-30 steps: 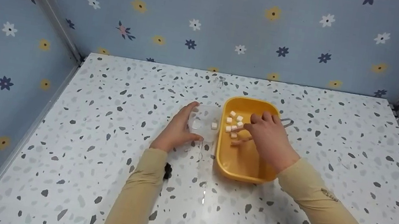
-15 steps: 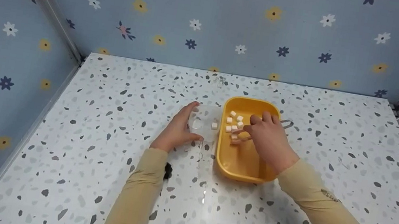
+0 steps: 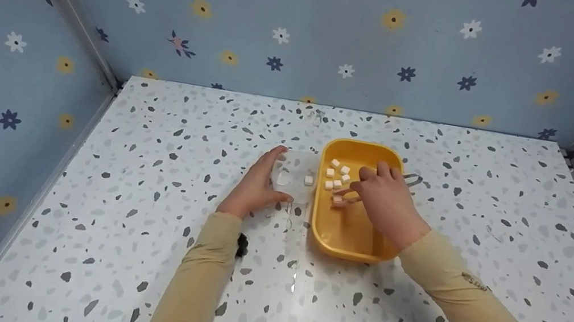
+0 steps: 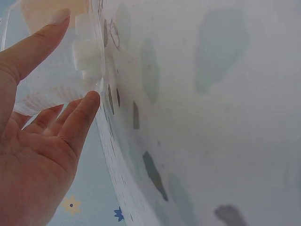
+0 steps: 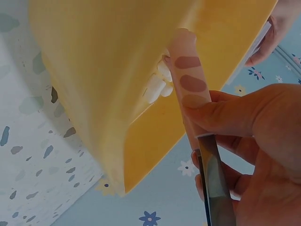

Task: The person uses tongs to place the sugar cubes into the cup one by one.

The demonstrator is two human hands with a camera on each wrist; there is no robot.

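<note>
My left hand [image 3: 247,192] holds a clear plastic box [image 4: 51,77] on the table, thumb on one side and fingers on the other. Inside that box lies a white cube [image 3: 308,180]; several pale pieces show through its wall in the left wrist view. Over the yellow tub [image 3: 349,255], my right hand [image 3: 388,206] grips tongs [image 5: 190,70] with pink tips and metal handles [image 5: 216,183]. A small white cube [image 3: 337,199] sits between the tong tips. Several more white cubes [image 3: 330,173] lie by the tub's left wall.
The tub stands directly right of the clear box on a white speckled table [image 3: 134,252]. A blue flowered panel [image 3: 318,33] closes off the back, with similar panels at both sides. A dark band [image 3: 242,246] shows at the left wrist.
The tong tips have drawn closer together around one white cube, which was beside them a second ago. My left hand and the clear box have stayed in place.
</note>
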